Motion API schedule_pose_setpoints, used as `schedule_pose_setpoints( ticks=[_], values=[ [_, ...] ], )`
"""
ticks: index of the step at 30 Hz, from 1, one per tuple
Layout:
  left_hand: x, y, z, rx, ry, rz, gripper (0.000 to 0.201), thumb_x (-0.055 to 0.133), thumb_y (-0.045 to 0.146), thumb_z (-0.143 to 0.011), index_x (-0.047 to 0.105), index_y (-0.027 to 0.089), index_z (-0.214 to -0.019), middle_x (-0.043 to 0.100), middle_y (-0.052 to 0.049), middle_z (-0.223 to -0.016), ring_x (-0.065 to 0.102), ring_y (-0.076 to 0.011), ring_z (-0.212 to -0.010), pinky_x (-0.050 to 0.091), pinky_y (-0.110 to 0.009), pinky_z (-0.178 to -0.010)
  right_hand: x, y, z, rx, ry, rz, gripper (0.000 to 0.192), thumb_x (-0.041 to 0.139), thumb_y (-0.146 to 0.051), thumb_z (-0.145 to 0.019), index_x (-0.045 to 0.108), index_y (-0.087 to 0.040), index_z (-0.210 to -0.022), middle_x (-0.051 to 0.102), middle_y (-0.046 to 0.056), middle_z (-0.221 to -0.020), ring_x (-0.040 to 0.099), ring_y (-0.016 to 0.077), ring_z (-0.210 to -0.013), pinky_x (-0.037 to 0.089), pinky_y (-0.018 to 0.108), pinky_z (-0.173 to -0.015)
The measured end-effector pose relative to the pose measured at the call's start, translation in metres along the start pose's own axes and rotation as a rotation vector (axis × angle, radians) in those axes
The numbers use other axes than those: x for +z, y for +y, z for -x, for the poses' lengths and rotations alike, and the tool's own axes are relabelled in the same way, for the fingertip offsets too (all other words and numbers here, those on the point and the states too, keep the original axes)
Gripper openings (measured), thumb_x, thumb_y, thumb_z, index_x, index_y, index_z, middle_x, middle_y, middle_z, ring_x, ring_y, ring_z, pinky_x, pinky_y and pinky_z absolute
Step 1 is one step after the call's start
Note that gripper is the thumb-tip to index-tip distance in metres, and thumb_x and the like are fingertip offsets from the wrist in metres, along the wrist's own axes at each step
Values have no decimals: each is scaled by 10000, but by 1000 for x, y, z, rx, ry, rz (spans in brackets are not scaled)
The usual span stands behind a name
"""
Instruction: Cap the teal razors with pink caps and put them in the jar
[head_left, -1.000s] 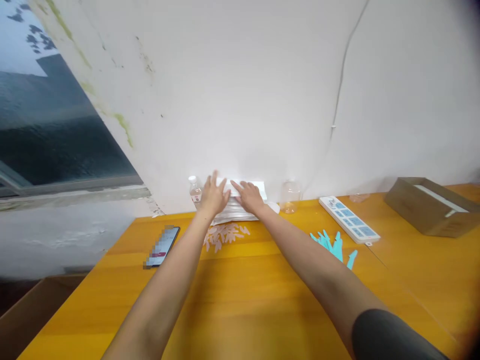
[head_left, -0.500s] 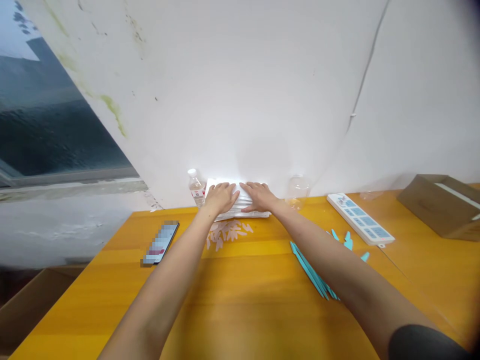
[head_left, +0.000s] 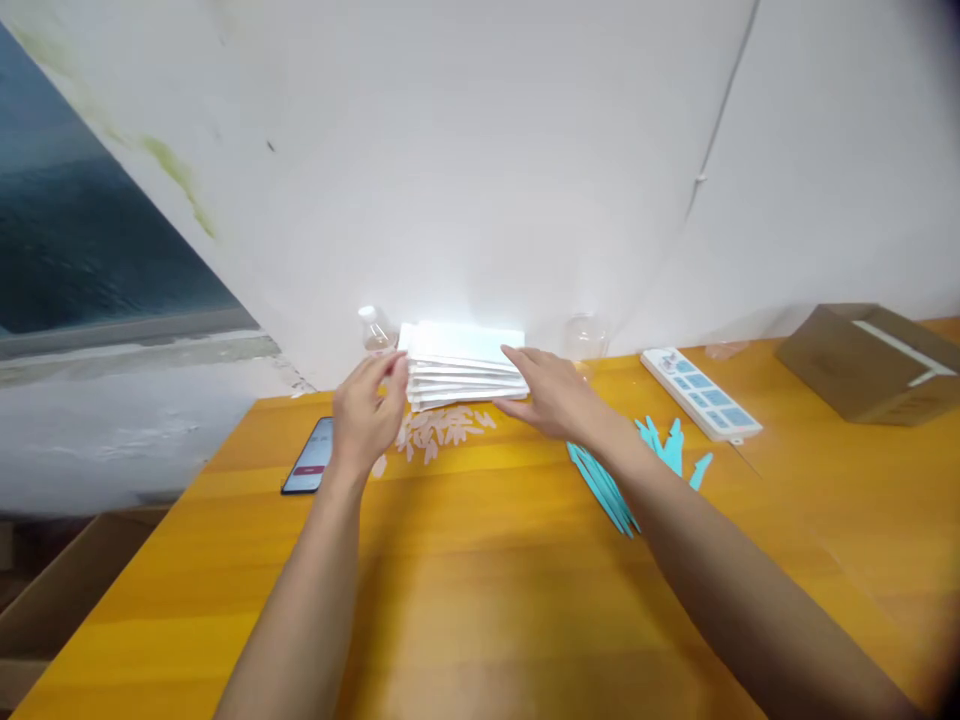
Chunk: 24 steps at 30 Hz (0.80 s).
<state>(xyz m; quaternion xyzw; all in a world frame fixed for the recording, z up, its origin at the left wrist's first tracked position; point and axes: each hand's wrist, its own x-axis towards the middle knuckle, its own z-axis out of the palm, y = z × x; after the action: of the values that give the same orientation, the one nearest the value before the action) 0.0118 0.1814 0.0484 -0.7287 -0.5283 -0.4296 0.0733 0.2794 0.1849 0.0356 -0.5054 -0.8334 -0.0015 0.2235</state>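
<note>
Here, I see both hands flanking a stack of white packets (head_left: 463, 370) against the wall on the counter (head_left: 480, 560): left hand (head_left: 366, 418) open at its left edge, right hand (head_left: 553, 392) flat at its right, squaring it; neither grips.

- The scene is brightly and evenly lit, with soft daylight across the white wall (head_left: 480, 180).
- The stack of white sheets (head_left: 461, 365) is overexposed; its top edge bleeds into the wall behind, so the outline is lost there.
- The glossy orange table (head_left: 480, 560) carries a pale sheen along its near part and soft, faint shadows beneath both forearms.
- The left hand (head_left: 364, 420) is slightly smeared by motion; the right hand (head_left: 551, 395) reads a little sharper.
- Wide-angle distortion bends the wall cable (head_left: 712, 150) and tilts the window (head_left: 90, 250) edge.
- The right corners darken with vignetting, and the near forearms look soft.
</note>
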Motion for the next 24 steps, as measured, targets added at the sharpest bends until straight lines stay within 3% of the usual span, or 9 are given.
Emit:
schedule_pose_setpoints(
  ticks=[1, 4, 6, 8, 10, 14, 20, 24],
  values=[
    [-6, -7, 25, -72, 46, -2, 323, 466, 379, -1006, 698, 183, -1117, 724, -67, -1028, 665, -176, -929, 501, -284, -864, -2, -9, 32, 42, 40, -13, 604, 559, -483, -946, 461, -160, -1447, 626, 169, -1309, 594, 317, -1173, 454, 439, -974],
    [-12, -33, 101, -280, 3, -103, 299, 551, 394, -957, 710, 180, -1093, 706, -60, -990, 649, -160, -776, 519, -278, -749, 7, -27, 129, 134, 92, -48, 337, 507, -418, -985, 671, -183, -1163, 718, 104, -1020, 667, 244, -916, 484, 353, -822],
    [-6, -50, 139, -325, -64, -238, 338, 572, 398, -935, 690, 209, -1189, 679, -80, -1115, 654, -193, -874, 521, -307, -779, 21, -28, 179, 234, 62, -28, 303, 496, -398, -994, 716, -190, -1017, 706, 70, -859, 659, 215, -793, 463, 320, -732],
    [1, -61, 159, -302, -132, -345, 390, 561, 389, -931, 656, 219, -1270, 628, -108, -1240, 630, -240, -1005, 512, -356, -864, 34, -20, 206, 339, 86, 64, 332, 490, -407, -995, 726, -173, -1014, 690, 74, -820, 641, 218, -767, 436, 319, -700],
    [6, -65, 165, -270, -192, -418, 392, 532, 365, -941, 653, 208, -1279, 588, -133, -1309, 587, -283, -1099, 475, -416, -956, 43, -9, 212, 405, 96, 176, 356, 482, -406, -996, 728, -158, -1061, 682, 88, -809, 626, 236, -784, 420, 334, -719],
    [8, -58, 162, -258, -329, -502, 346, 467, 336, -962, 698, 211, -1187, 578, -137, -1338, 534, -330, -1156, 423, -478, -1008, 50, 5, 193, 444, -3, 307, 341, 485, -367, -988, 720, -162, -1125, 676, 135, -846, 588, 266, -800, 379, 361, -723],
    [11, -61, 160, -261, -354, -524, 455, 436, 364, -967, 599, 180, -1350, 584, -148, -1334, 532, -336, -1148, 426, -457, -987, 54, -1, 181, 449, -117, 313, 315, 470, -287, -986, 739, -187, -857, 655, 146, -823, 572, 265, -801, 345, 361, -687],
    [13, -63, 157, -229, -402, -529, 424, 408, 372, -979, 677, 185, -1249, 619, -126, -1282, 555, -321, -1094, 424, -432, -981, 58, -7, 186, 417, -143, 258, 309, 501, -315, -976, 725, -194, -800, 655, 140, -852, 584, 272, -851, 384, 359, -713]
  ],
)
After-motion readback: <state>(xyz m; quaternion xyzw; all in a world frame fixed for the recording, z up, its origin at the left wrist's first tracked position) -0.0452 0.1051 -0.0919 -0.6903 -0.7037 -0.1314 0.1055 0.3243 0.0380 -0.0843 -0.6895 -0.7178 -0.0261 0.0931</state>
